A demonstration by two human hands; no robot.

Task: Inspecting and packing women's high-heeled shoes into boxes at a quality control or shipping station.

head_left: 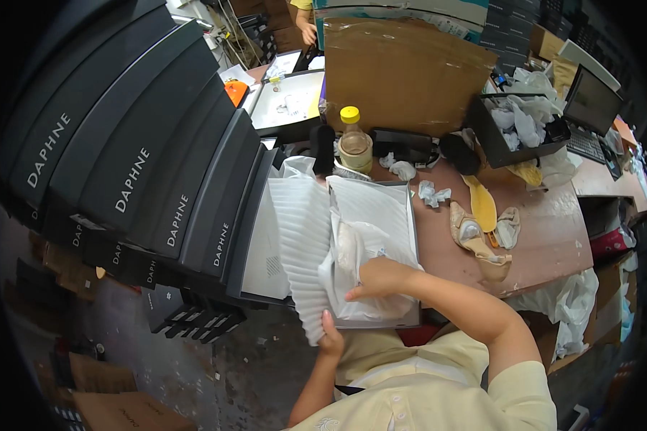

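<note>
My left grip [330, 332] pinches the white paper sheet [300, 237] while my right grip [378, 280], open, presses the wrapped shoe [356, 248] beneath it flat into the box [412, 215].

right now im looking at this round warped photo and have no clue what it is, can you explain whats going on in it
There is no machine here. The picture comes from a wide fisheye camera worn on a person's head, looking down at their own two bare hands, so straight edges bend near the rim.

The right hand presses on a shoe wrapped in white tissue paper inside an open shoe box. The left hand pinches the lower edge of a ribbed white sheet.

The box rests on a reddish-brown table. Also there: a yellow-capped bottle, beige shoes with a yellow insole, and crumpled paper. A stack of dark shoe boxes stands at the left.
</note>
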